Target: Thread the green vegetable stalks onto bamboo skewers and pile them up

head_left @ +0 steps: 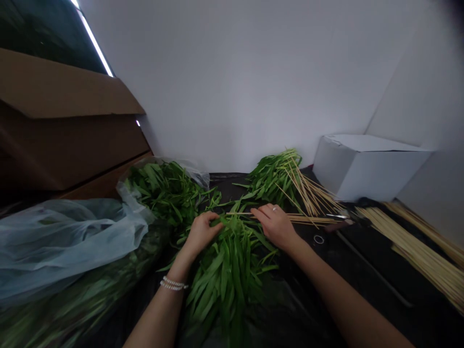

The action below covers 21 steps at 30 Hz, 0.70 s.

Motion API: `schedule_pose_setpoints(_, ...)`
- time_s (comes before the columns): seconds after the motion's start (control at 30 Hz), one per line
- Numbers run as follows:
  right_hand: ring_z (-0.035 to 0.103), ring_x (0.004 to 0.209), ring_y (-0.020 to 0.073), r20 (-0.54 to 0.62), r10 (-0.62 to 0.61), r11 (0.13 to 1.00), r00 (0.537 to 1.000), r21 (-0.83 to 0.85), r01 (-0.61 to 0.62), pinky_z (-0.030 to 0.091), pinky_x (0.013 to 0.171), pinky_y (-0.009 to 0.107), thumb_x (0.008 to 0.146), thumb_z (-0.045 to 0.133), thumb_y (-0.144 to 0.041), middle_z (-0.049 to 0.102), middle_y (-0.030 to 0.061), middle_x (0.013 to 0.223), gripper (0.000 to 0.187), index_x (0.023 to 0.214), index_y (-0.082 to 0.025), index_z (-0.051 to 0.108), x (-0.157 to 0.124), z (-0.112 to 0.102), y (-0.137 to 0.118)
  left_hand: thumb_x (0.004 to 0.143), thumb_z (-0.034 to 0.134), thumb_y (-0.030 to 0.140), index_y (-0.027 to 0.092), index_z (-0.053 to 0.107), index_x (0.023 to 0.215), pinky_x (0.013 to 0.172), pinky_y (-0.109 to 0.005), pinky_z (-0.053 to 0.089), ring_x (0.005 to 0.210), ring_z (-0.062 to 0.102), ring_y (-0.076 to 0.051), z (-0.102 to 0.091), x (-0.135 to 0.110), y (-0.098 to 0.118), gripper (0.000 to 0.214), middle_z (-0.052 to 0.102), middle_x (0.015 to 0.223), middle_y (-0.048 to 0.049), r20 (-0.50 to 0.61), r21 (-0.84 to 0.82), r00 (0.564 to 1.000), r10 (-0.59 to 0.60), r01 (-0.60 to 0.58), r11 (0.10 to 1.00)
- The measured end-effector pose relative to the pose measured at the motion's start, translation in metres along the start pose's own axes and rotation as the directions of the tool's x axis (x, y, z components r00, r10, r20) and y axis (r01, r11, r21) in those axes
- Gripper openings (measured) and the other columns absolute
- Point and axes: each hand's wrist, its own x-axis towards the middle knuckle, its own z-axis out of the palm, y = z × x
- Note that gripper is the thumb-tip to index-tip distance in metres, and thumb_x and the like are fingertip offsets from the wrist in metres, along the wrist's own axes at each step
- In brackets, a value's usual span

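Appeared to grasp a thin stick in the right grip, level with the upper end of the leaf bunch, lying centrally on the black covering. Curled the left grip at the bunch's upper left; could not tell whether pinching a leaf or loose. Might have torn a leaf or snapped the stick by pressing too hard, or scattered the bunch through a slack hold. Could also have snagged loose sticks just beyond the right grip, or nicked skin on the thin metal piece near them by reaching carelessly.
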Motion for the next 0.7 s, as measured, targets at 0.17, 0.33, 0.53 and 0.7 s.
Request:
schedule_pose_setpoints(0.17, 0.046, 0.084, 0.0217, -0.025, 0.015, 0.995, 1.0, -0.102, -0.018, 0.033, 0.075, 0.033, 0.09, 0.041, -0.009, 0.059, 0.008, 0.087, 0.034, 0.118, -0.015, 0.061, -0.001, 0.003, 0.0, 0.077, 0.061, 0.027, 0.022, 0.067, 0.096, 0.09, -0.04, 0.043, 0.097, 0.06, -0.025, -0.01, 0.003, -0.002, 0.02, 0.068, 0.098, -0.0063, -0.321, 0.09, 0.946, -0.039, 0.071, 0.993)
schedule_pose_setpoints(0.33, 0.044, 0.083, 0.0209, -0.024, 0.04, 0.99, 0.999, -0.132, -0.043, 0.031, 0.073, 0.032, 0.089, 0.046, -0.009, 0.059, 0.0077, 0.085, 0.029, 0.11, -0.015, 0.065, -0.002, 0.005, 0.004, 0.083, 0.057, 0.035, 0.02, 0.065, 0.086, 0.091, -0.038, 0.044, 0.095, 0.06, -0.023, -0.015, -0.002, 0.021, 0.017, 0.065, 0.092, -0.0057, -0.264, 0.023, 0.963, 0.055, -0.05, 0.998)
schedule_pose_setpoints(0.53, 0.043, 0.083, 0.0211, -0.015, 0.05, 0.992, 0.999, -0.113, -0.052, 0.03, 0.073, 0.033, 0.088, 0.049, -0.01, 0.058, 0.0066, 0.083, 0.024, 0.1, -0.018, 0.069, -0.002, 0.005, 0.004, 0.06, 0.077, 0.036, 0.027, 0.05, 0.134, 0.1, -0.046, 0.04, 0.118, 0.052, -0.032, -0.003, -0.018, 0.044, 0.079, 0.058, 0.127, -0.0093, 0.319, 0.022, 0.934, 0.16, -0.177, 0.984)
schedule_pose_setpoints(0.7, 0.044, 0.086, 0.0209, -0.053, 0.079, 0.992, 0.995, -0.09, -0.084, 0.032, 0.074, 0.032, 0.087, 0.048, -0.008, 0.06, 0.0083, 0.09, 0.029, 0.108, -0.015, 0.066, -0.002, 0.003, 0.005, 0.065, 0.054, 0.007, 0.025, 0.037, 0.144, 0.108, -0.039, 0.035, 0.127, 0.048, -0.024, -0.017, -0.012, 0.026, 0.083, 0.05, 0.142, -0.0051, 0.404, -0.245, 0.888, 0.219, -0.126, 0.961)
